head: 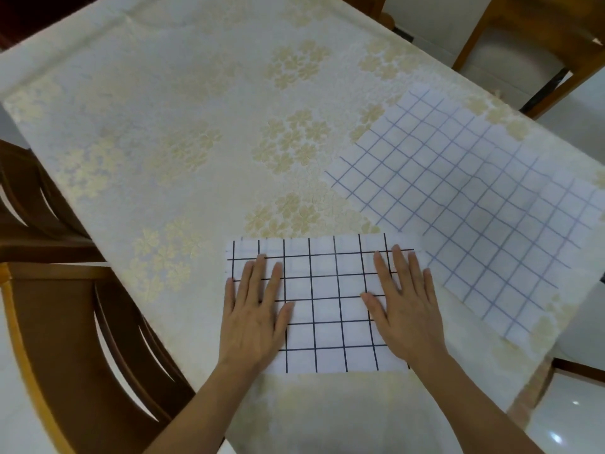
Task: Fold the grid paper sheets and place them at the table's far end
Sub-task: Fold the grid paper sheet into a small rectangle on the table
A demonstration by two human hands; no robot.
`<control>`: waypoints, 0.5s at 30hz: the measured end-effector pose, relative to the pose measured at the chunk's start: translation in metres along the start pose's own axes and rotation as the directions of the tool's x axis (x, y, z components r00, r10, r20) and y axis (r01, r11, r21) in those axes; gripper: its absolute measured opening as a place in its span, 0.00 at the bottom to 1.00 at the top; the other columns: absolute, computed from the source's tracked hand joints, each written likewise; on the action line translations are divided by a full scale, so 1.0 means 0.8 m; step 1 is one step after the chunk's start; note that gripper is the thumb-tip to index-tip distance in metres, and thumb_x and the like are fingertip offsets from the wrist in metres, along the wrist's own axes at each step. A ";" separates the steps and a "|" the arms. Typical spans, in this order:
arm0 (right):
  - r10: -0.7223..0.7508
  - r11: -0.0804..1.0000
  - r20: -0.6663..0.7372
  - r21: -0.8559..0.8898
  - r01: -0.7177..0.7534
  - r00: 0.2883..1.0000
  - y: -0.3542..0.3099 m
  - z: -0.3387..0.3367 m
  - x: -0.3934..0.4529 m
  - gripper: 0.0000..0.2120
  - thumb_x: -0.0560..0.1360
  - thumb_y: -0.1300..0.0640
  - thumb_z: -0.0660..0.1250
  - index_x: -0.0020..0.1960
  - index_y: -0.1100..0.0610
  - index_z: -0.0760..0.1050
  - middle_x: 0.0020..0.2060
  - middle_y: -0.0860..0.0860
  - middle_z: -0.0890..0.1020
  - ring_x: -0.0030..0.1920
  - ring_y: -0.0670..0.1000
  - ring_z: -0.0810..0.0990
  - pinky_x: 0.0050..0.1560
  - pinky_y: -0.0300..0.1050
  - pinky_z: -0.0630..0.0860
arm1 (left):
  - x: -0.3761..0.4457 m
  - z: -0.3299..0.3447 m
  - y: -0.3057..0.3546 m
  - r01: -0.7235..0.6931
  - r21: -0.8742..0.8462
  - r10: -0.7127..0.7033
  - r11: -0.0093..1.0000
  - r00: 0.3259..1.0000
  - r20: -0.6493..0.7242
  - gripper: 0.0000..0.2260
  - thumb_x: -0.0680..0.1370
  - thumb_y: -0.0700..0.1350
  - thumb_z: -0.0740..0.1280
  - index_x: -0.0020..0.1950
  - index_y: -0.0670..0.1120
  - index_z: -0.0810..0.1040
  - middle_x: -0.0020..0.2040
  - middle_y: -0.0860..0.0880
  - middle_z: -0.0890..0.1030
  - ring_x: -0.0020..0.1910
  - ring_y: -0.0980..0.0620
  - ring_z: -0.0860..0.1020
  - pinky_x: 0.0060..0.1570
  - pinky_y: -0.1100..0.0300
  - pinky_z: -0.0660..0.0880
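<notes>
A white sheet with a black grid (327, 303) lies near the table's front edge, seemingly folded, a second layer showing along its far edge. My left hand (255, 309) rests flat on its left part, fingers spread. My right hand (406, 306) presses flat on its right part. Neither hand grips anything. A larger sheet with a blue grid (474, 204) lies unfolded at the right, turned at an angle, its near corner reaching the table's right edge.
The table wears a cream cloth with pale gold flowers (196, 126), bare toward its far end. Wooden chairs stand at the left (65, 339) and the back right (530, 44). White floor shows at the right.
</notes>
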State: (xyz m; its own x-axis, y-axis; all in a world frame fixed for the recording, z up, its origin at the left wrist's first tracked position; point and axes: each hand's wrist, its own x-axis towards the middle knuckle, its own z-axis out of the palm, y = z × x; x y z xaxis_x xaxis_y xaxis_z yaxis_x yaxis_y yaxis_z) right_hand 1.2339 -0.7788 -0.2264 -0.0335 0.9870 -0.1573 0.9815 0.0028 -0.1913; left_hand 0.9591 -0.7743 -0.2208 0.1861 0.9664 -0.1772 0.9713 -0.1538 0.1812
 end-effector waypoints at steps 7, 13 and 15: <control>-0.040 0.999 0.045 0.005 0.039 0.998 0.001 0.006 -0.070 0.34 0.80 0.34 0.46 0.80 0.50 0.48 0.80 0.53 0.48 0.80 0.57 0.45 0.76 0.63 0.54 | -0.054 0.014 0.019 -0.060 0.034 0.058 0.998 0.997 0.047 0.29 0.82 0.60 0.49 0.81 0.53 0.49 0.82 0.47 0.47 0.80 0.47 0.46 0.75 0.40 0.52; 0.005 1.000 0.051 -0.025 -0.004 0.999 0.016 0.012 -0.078 0.36 0.79 0.33 0.46 0.81 0.50 0.47 0.80 0.53 0.46 0.80 0.56 0.44 0.77 0.62 0.53 | -0.053 0.019 0.015 -0.065 0.043 0.062 0.997 0.997 0.051 0.29 0.82 0.61 0.51 0.81 0.53 0.49 0.82 0.49 0.46 0.80 0.48 0.46 0.75 0.41 0.50; 0.015 1.000 0.045 -0.016 -0.014 0.999 0.016 0.010 -0.080 0.36 0.79 0.33 0.47 0.81 0.51 0.46 0.80 0.53 0.45 0.80 0.56 0.43 0.77 0.62 0.52 | -0.057 0.017 0.013 -0.018 0.025 0.017 1.000 0.999 0.036 0.30 0.82 0.61 0.50 0.81 0.53 0.48 0.82 0.49 0.45 0.80 0.48 0.45 0.76 0.41 0.50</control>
State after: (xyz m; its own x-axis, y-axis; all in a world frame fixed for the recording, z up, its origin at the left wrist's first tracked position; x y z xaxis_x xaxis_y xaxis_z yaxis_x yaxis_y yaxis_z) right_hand 1.2471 -0.8432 -0.2267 -0.0271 0.9787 -0.2037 0.9848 -0.0088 -0.1735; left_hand 0.9627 -0.8231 -0.2241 0.2080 0.9556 -0.2088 0.9712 -0.1764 0.1601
